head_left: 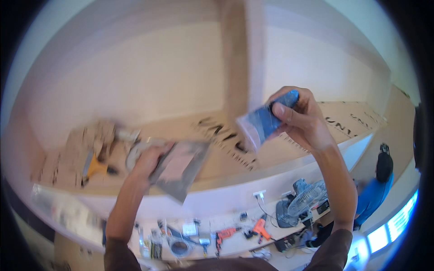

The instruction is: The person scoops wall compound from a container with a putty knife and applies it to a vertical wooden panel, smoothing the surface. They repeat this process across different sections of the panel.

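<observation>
My left hand (151, 161) grips a wide grey metal filling blade (190, 180), its face carrying a patch of pinkish putty. The blade tilts over the ledge, with a corner pointing down. Higher up and to the right, my right hand (307, 119) is closed round a blue putty spreader (267, 121), thumb on top. Pinkish putty coats the spreader's lower left edge. The two tools are apart, and the spreader is near an upright divider (236, 58) without a visible touch. Motion blurs the left hand slightly.
Printed brown board (280, 149) covers the ledge. On its left lie crumpled brown paper (97, 135) and a yellow-handled scraper (96, 168). Below, a counter holds a fan (307, 198), an orange drill (261, 228) and a red drill (226, 233). A person in blue (375, 194) is at right.
</observation>
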`<action>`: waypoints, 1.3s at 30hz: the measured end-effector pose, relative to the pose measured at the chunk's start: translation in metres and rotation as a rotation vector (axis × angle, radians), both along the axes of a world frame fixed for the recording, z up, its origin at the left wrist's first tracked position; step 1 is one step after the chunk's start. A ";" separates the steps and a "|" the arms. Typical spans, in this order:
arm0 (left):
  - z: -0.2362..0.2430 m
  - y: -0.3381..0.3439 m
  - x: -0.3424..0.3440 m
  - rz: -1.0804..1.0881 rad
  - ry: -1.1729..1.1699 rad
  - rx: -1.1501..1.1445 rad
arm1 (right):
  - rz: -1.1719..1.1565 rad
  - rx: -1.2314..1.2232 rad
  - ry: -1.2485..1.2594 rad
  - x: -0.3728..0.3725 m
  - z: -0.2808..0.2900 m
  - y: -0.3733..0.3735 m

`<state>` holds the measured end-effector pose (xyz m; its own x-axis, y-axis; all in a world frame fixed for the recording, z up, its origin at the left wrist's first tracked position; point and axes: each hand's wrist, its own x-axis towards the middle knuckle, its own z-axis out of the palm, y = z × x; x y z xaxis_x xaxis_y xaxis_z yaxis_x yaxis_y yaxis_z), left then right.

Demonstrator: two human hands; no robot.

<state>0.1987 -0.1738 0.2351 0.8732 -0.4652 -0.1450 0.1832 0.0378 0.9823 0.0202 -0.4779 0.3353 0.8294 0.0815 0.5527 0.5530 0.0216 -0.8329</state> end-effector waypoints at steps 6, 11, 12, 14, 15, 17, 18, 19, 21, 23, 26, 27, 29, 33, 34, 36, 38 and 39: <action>-0.001 0.018 -0.014 0.134 -0.268 -0.145 | -0.134 0.379 -0.293 0.037 0.027 -0.099; -0.028 0.004 0.007 0.268 -0.331 0.037 | -0.268 0.392 -0.359 0.113 0.060 -0.146; -0.032 0.004 0.009 0.314 -0.327 0.130 | -0.275 0.382 -0.379 0.141 0.063 -0.151; -0.030 0.008 0.000 0.330 -0.236 0.137 | -0.334 0.328 -0.421 0.182 0.074 -0.164; -0.028 0.009 -0.004 0.339 -0.192 0.136 | -0.374 0.280 -0.436 0.200 0.082 -0.167; -0.028 0.011 -0.006 0.348 -0.166 0.148 | -0.494 0.156 -0.471 0.222 0.092 -0.168; -0.029 0.012 -0.005 0.343 -0.166 0.147 | -0.573 0.078 -0.490 0.225 0.096 -0.169; -0.029 0.013 -0.005 0.354 -0.168 0.148 | -0.641 0.000 -0.506 0.229 0.101 -0.166; -0.029 0.009 -0.001 0.365 -0.176 0.157 | -0.642 -0.030 -0.529 0.241 0.105 -0.163; -0.030 0.005 0.002 0.370 -0.180 0.167 | -0.629 -0.023 -0.574 0.254 0.110 -0.162; -0.032 0.002 0.004 0.383 -0.180 0.170 | -0.660 -0.077 -0.667 0.280 0.116 -0.162; -0.033 0.001 0.004 0.389 -0.181 0.174 | -0.675 -0.095 -0.703 0.284 0.118 -0.161; -0.034 -0.001 0.005 0.397 -0.181 0.179 | -0.621 -0.097 -0.673 0.291 0.121 -0.162; -0.036 -0.003 0.007 0.418 -0.188 0.188 | -0.619 -0.129 -0.690 0.298 0.121 -0.161; -0.036 -0.004 0.009 0.420 -0.191 0.191 | -0.625 -0.132 -0.698 0.299 0.120 -0.160; -0.038 -0.001 0.008 0.429 -0.197 0.192 | -0.638 -0.136 -0.715 0.300 0.117 -0.157; -0.041 0.001 0.008 0.437 -0.204 0.192 | -0.663 -0.145 -0.739 0.303 0.116 -0.154; -0.043 0.002 0.008 0.439 -0.210 0.186 | -0.677 -0.148 -0.755 0.303 0.117 -0.153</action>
<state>0.2068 -0.1719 0.1921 0.9995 -0.0315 0.0087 -0.0121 -0.1121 0.9936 0.3234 -0.6313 0.4522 0.1664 -0.1645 0.9722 0.7922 -0.5648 -0.2311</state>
